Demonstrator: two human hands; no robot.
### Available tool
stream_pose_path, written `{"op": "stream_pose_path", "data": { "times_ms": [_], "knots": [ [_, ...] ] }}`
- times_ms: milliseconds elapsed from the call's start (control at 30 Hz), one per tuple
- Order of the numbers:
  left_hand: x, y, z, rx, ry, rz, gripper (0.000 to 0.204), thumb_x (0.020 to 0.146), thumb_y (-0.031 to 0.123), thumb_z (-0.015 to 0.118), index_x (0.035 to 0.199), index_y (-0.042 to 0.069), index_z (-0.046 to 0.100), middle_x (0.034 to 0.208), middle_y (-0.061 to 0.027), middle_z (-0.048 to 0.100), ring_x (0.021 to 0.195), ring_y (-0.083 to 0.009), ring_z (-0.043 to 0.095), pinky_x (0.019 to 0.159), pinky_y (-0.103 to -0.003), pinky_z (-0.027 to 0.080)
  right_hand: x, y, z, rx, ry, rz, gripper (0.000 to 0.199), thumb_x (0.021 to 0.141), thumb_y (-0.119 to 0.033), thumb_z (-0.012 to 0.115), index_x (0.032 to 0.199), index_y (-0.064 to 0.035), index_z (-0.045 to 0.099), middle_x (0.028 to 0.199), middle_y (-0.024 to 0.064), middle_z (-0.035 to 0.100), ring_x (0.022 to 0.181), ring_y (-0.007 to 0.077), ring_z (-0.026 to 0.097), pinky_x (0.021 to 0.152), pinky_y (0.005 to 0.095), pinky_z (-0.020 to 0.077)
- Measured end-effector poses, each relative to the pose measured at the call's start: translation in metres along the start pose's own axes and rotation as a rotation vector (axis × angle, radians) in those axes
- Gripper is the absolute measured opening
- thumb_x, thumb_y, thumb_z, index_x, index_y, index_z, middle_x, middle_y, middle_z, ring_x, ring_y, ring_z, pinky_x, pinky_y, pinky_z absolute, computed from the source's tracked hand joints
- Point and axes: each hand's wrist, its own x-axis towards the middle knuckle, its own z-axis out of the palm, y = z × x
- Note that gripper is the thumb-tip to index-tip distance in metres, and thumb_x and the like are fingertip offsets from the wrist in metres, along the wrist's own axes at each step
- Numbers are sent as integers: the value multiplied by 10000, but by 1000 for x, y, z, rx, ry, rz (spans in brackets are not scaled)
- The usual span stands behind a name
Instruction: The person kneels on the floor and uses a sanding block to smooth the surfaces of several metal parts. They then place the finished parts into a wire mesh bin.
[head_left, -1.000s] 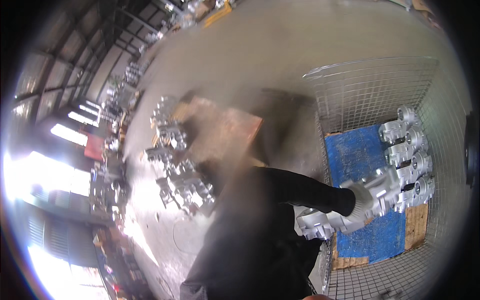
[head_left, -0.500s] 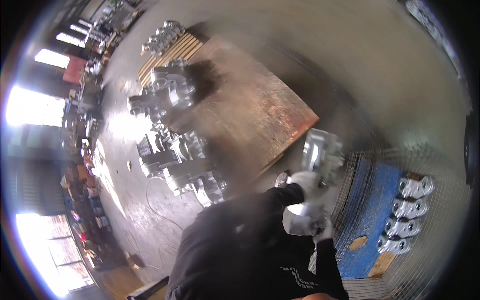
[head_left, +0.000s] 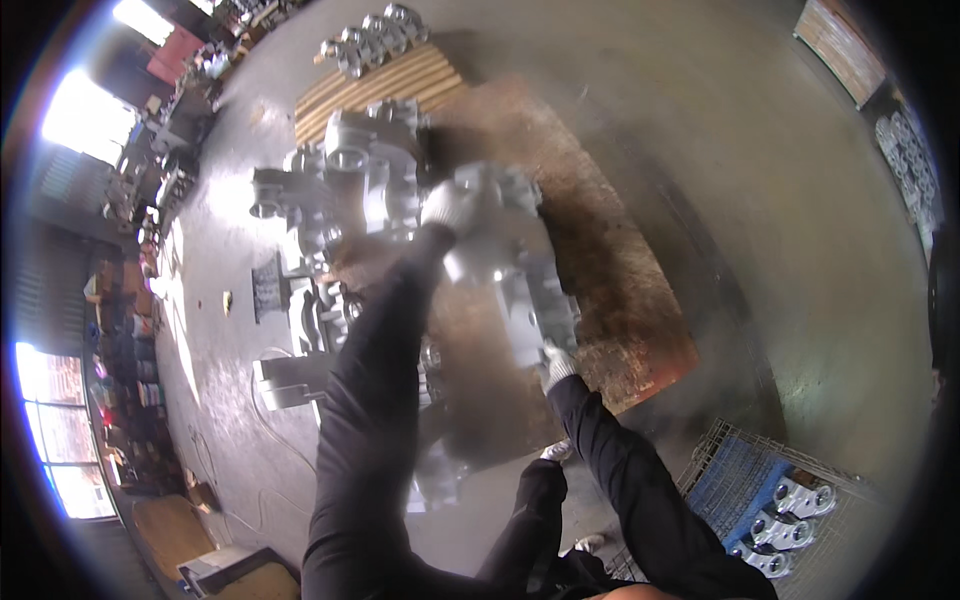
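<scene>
Both my hands wear pale gloves and hold a long, silvery metal casting (head_left: 530, 310) with rounded lobes, over the worn brown board (head_left: 625, 290). Closed around its far end is my left hand (head_left: 455, 207), smeared by motion. At the near end my right hand (head_left: 556, 362) grips the lower edge, fingers partly hidden by the metal. Just left of the held piece stand more castings (head_left: 375, 165) of a similar kind, grouped along the board's left side. Whether the held casting touches the board I cannot tell.
Slatted wood (head_left: 375, 85) at the far left bears several smaller castings (head_left: 375, 40). A wire basket (head_left: 725, 455) at the lower right holds silvery parts (head_left: 785, 530) on a blue sheet. A cable (head_left: 255, 400) lies on the floor at left. Cluttered shelves (head_left: 125, 350) line the left side.
Both hands have carried the casting from beside the wire basket, leftward and away from me, over the board. My arms are now stretched out. The view has shifted too.
</scene>
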Motion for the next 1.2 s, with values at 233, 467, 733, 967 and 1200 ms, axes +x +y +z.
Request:
{"op": "stream_pose_path", "data": {
  "times_ms": [233,467,733,967,1200],
  "knots": [
    [98,-17,-34,27,-146,-70,599,966,537,540,1272,39,669,1238,-238,685,1181,-366,645,1066,-444,458,23,-12,129,120,-29,-71,159,990,-174,619,1141,-149,662,1068,2,687,974,171,656,891,389,570],
    [27,-56,-54,-2,564,288,511,974,330,635,1356,-1,560,1260,-218,656,1200,-364,606,1125,-504,397,33,-111,291,-69,-160,-239,222,986,-210,624,1184,-114,650,1118,42,671,996,225,660,866,415,573],
    [-276,-9,2,-256,132,-33,461,950,152,693,1377,32,565,1262,-215,650,1193,-383,629,1059,-481,474,79,-98,274,-867,-52,-706,362,932,-267,707,1227,-64,653,1256,125,647,1072,300,657,945,450,545],
    [-468,16,83,-586,-445,-391,357,1014,249,619,1275,9,656,1215,-195,704,1123,-315,676,1000,-389,517,-126,36,-190,-1261,393,-348,460,901,-332,751,1243,-34,672,1324,182,653,1098,356,669,992,464,530],
    [-447,26,132,-50,-973,176,357,962,432,633,1147,141,726,993,-181,755,921,-338,737,829,-409,568,-504,24,-517,-1006,1262,-15,403,841,-321,715,1162,-79,712,1097,191,726,1021,362,714,873,448,551]
  ]
}}
